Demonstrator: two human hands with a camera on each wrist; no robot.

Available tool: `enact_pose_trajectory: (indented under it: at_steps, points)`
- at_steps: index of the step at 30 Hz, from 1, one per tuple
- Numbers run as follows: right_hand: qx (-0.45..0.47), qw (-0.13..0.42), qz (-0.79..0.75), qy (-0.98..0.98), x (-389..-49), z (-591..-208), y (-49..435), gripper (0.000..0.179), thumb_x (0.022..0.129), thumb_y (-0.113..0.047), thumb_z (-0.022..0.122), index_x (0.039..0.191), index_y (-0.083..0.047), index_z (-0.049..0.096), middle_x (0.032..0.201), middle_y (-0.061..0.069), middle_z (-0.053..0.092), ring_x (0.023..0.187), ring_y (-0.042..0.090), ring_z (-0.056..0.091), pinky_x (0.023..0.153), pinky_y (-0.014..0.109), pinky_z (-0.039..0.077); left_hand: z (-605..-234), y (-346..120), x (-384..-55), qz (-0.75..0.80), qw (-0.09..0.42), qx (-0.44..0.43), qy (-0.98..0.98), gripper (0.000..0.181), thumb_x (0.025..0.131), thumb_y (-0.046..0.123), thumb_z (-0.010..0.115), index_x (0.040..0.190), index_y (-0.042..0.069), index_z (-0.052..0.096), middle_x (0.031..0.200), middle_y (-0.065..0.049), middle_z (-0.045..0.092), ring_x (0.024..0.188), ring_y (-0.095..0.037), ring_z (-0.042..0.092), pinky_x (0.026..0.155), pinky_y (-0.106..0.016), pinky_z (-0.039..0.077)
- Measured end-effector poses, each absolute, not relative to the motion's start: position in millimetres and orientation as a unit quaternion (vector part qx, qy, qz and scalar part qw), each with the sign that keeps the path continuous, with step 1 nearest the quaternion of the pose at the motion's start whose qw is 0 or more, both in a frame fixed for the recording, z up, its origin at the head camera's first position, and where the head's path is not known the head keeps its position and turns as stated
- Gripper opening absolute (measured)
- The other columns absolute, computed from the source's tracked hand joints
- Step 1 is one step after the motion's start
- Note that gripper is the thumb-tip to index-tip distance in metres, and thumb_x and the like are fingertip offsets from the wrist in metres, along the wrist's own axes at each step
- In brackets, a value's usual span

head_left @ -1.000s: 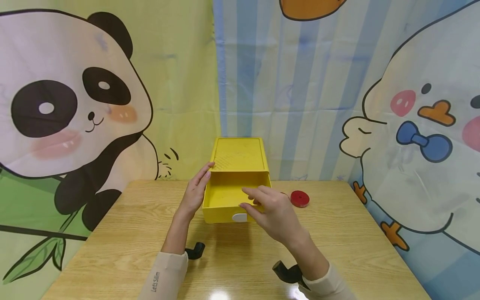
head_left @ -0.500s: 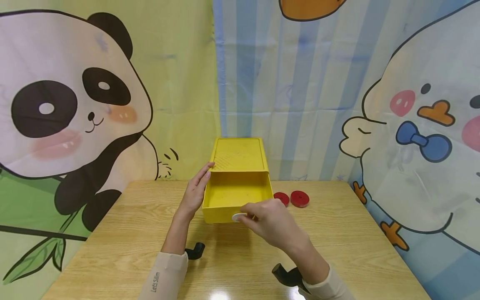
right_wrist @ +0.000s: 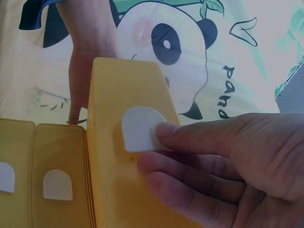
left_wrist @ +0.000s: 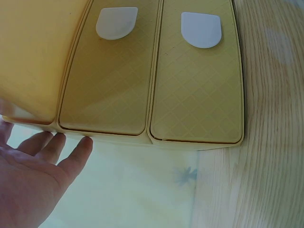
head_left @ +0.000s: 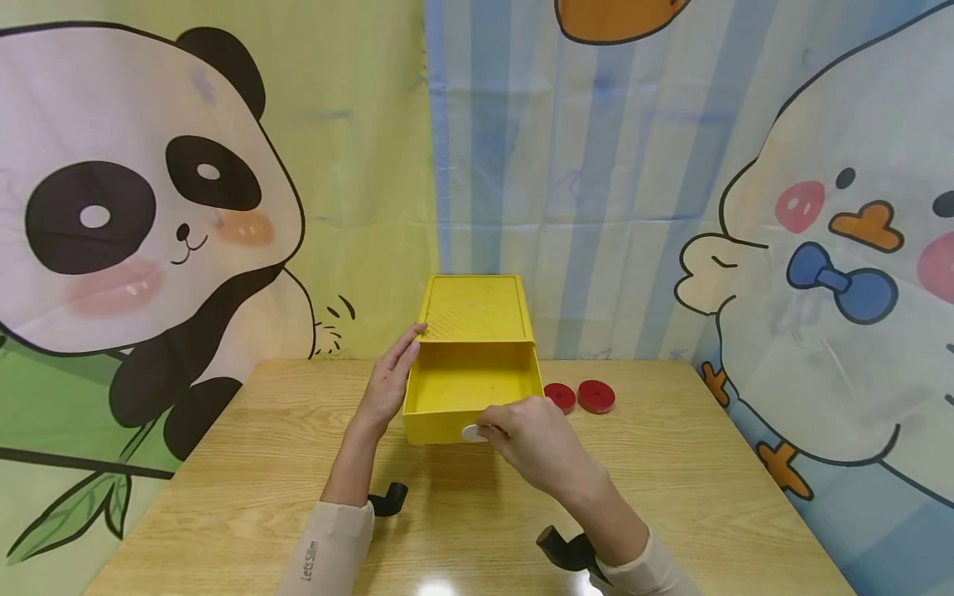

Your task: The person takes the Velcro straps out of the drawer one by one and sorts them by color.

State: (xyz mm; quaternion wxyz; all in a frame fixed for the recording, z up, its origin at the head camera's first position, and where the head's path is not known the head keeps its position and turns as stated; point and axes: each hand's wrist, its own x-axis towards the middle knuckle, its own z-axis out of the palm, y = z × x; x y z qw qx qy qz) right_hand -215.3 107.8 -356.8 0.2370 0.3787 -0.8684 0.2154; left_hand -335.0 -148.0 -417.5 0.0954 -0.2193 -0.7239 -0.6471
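A yellow drawer cabinet (head_left: 477, 310) stands at the back of the table with its top drawer (head_left: 440, 426) pulled out. Nothing lies in the part of the drawer that shows. My right hand (head_left: 547, 447) pinches the white handle (right_wrist: 141, 129) on the drawer front, thumb over its face, other fingers curled beneath. On the cabinet's left side rests my left hand (head_left: 387, 385), its fingers (left_wrist: 78, 154) extended along the edge in the left wrist view. Two lower drawers with white handles (left_wrist: 201, 29) are closed.
Two red discs (head_left: 596, 396) lie side by side on the wooden table (head_left: 671, 463), right of the cabinet. Printed curtains (head_left: 619, 165) hang close behind it. A black curved piece (head_left: 568, 550) sticks out at each wrist.
My right hand has come down from over the open drawer to its white handle and pinched it. That uncovered the nearer red disc. My left hand has stayed in place.
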Motion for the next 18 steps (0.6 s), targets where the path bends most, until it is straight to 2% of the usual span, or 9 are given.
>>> enact_pose_trajectory:
  at_steps: [11,18]
  points:
    - [0.366,0.240,0.227,-0.870,-218.4,-356.6,109.2,0.004,0.086,-0.015,0.087,0.088,-0.015,0.083,0.078,-0.007,0.077,0.057,0.000,0.056,0.056,0.013,0.046,-419.0,-148.5,-335.6,-0.648,0.098,-0.224,-0.721,0.051,0.114,0.044,0.036,0.160,0.023,0.042,0.169,0.003,0.033,0.160,-0.016,0.018,0.131,-0.050,0.014]
    - [0.354,0.263,0.232,-0.867,-227.8,-360.8,108.4,0.005,0.086,-0.016,0.087,0.090,-0.016,0.083,0.081,-0.006,0.079,0.062,0.003,0.066,0.057,0.014,0.049,-420.1,-148.4,-336.9,-0.648,0.099,-0.220,-0.723,0.050,0.114,0.044,0.036,0.160,0.024,0.044,0.169,0.004,0.033,0.160,-0.015,0.019,0.131,-0.049,0.014]
